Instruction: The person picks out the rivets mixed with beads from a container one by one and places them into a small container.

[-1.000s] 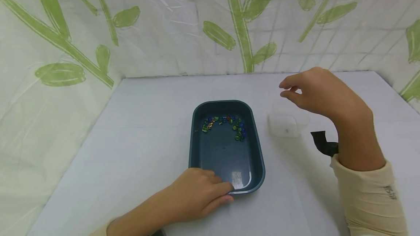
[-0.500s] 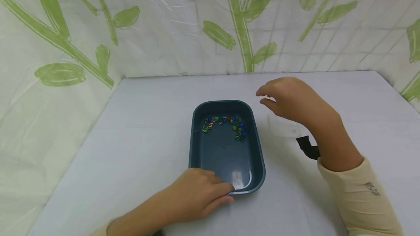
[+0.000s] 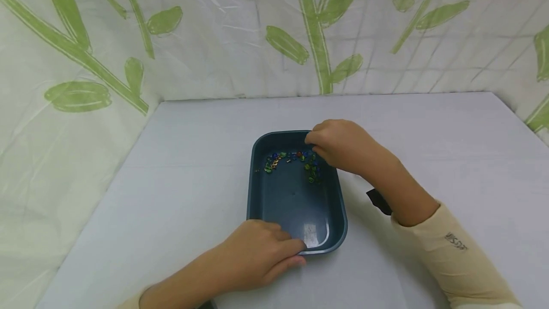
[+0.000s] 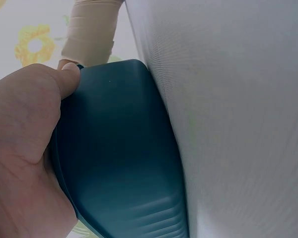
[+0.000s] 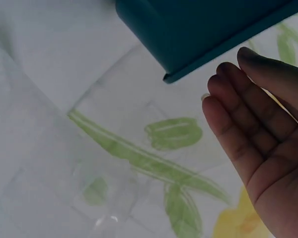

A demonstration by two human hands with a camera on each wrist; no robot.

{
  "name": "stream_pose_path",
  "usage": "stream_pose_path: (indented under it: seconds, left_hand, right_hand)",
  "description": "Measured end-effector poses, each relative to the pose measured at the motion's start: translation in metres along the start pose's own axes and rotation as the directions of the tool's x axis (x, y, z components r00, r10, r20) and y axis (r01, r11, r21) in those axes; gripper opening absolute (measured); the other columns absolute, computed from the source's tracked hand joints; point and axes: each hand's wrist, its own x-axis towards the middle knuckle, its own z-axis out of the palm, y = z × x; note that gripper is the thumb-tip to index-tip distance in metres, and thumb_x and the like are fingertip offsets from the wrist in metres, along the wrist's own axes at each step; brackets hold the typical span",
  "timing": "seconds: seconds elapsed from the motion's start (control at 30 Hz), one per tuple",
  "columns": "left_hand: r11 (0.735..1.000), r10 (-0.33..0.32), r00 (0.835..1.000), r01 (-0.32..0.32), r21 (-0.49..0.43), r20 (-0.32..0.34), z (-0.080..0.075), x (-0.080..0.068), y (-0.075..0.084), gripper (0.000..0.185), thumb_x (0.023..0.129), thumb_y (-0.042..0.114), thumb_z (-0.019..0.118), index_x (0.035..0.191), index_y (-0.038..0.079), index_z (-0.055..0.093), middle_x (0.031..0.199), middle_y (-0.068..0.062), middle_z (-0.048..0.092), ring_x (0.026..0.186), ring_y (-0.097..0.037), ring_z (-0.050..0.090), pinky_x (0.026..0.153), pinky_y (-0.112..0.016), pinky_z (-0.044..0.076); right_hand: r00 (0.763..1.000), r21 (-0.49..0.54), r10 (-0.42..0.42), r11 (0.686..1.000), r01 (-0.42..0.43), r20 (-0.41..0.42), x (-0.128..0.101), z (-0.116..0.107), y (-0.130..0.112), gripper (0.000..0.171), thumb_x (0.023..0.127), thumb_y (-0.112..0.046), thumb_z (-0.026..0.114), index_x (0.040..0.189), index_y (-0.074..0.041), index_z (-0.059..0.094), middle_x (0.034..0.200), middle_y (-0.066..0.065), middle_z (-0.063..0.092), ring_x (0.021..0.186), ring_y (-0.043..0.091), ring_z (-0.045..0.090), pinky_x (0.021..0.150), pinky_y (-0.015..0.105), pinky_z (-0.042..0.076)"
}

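Note:
A dark teal rectangular tray (image 3: 274, 199) lies on the white table. Inside, small glass beads (image 3: 312, 170), mostly green and blue with one red, and a few gold-coloured pieces (image 3: 275, 162) lie in an arc toward the far end. My left hand (image 3: 259, 254) grips the tray's near rim; the left wrist view shows the thumb (image 4: 69, 79) against the tray's outer wall. Over the far right rim is my right hand (image 3: 343, 147), its fingertips above the beads. In the right wrist view its fingers (image 5: 228, 134) are loosely bent, with nothing seen between them.
A see-through plastic container (image 5: 107, 218) shows faintly in the right wrist view; in the head view my right arm covers it. White sheeting (image 3: 214, 51) with green leaf prints hangs behind the table. A black strap (image 3: 379, 201) sticks out at the right wrist.
My right hand has moved left and down, from above the clear container to over the tray's far right corner. My left hand and the tray have stayed put.

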Motion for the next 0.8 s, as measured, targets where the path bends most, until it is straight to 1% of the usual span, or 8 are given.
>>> stream_pose_path:
  seconds: [0.23, 0.37, 0.47, 0.57, 0.7, 0.8]
  left_hand:
    - [1.000, 0.003, 1.000, -0.003, 0.006, -0.004, 0.000, 0.000, 0.000, 0.024, 0.106, 0.037, 0.050, 0.095, 0.021, 0.064, 0.067, 0.014, 0.054, 0.059, -0.001, 0.040, 0.054, -0.014, 0.028]
    - [1.000, 0.002, 1.000, -0.002, 0.001, -0.003, -0.001, 0.000, 0.000, 0.024, 0.106, 0.037, 0.050, 0.096, 0.021, 0.065, 0.068, 0.014, 0.055, 0.060, -0.001, 0.041, 0.055, -0.013, 0.028]
    - [1.000, 0.000, 1.000, 0.000, -0.004, -0.001, -0.001, 0.000, 0.001, 0.024, 0.106, 0.037, 0.050, 0.096, 0.021, 0.066, 0.069, 0.014, 0.056, 0.060, -0.001, 0.042, 0.055, -0.013, 0.028]
    - [1.000, -0.001, 1.000, 0.001, -0.005, 0.000, -0.001, 0.000, 0.001, 0.023, 0.105, 0.037, 0.051, 0.096, 0.021, 0.066, 0.069, 0.014, 0.056, 0.060, -0.001, 0.042, 0.055, -0.013, 0.028]
    - [1.000, -0.003, 1.000, 0.003, -0.002, 0.004, -0.002, 0.000, 0.001, 0.024, 0.105, 0.037, 0.051, 0.096, 0.021, 0.065, 0.068, 0.014, 0.055, 0.060, -0.001, 0.041, 0.055, -0.013, 0.027]
    - [1.000, -0.003, 1.000, 0.003, 0.000, 0.004, -0.001, 0.000, 0.000, 0.024, 0.105, 0.037, 0.051, 0.096, 0.021, 0.065, 0.068, 0.014, 0.055, 0.060, -0.001, 0.041, 0.055, -0.013, 0.027]
  right_hand:
    - [0.997, -0.021, 0.000, 1.000, 0.001, 0.071, 0.008, 0.018, -0.008, 0.015, 0.088, 0.005, 0.070, 0.098, -0.005, 0.075, 0.092, 0.008, 0.071, 0.085, 0.025, 0.067, 0.073, 0.037, 0.054]
    - [0.992, -0.040, 0.000, 0.999, 0.005, 0.125, 0.012, 0.027, -0.013, 0.012, 0.090, 0.003, 0.069, 0.098, -0.005, 0.073, 0.087, 0.006, 0.067, 0.082, 0.023, 0.064, 0.071, 0.036, 0.053]
    - [0.988, -0.048, -0.011, 0.999, 0.019, 0.155, 0.013, 0.033, -0.016, 0.013, 0.090, 0.001, 0.068, 0.100, -0.005, 0.071, 0.088, 0.005, 0.064, 0.083, 0.024, 0.062, 0.071, 0.036, 0.053]
    - [0.986, -0.039, -0.025, 0.999, 0.032, 0.164, 0.014, 0.038, -0.017, 0.015, 0.090, 0.001, 0.068, 0.104, -0.005, 0.072, 0.093, 0.006, 0.067, 0.088, 0.024, 0.062, 0.076, 0.037, 0.053]
    - [0.985, -0.032, -0.046, 0.998, 0.052, 0.166, 0.014, 0.044, -0.017, 0.019, 0.092, 0.001, 0.066, 0.109, -0.004, 0.072, 0.101, 0.007, 0.069, 0.090, 0.024, 0.062, 0.080, 0.037, 0.052]
    - [0.983, -0.034, -0.059, 0.997, 0.066, 0.174, 0.015, 0.047, -0.018, 0.019, 0.092, 0.001, 0.066, 0.109, -0.004, 0.072, 0.102, 0.007, 0.069, 0.088, 0.024, 0.061, 0.079, 0.036, 0.051]
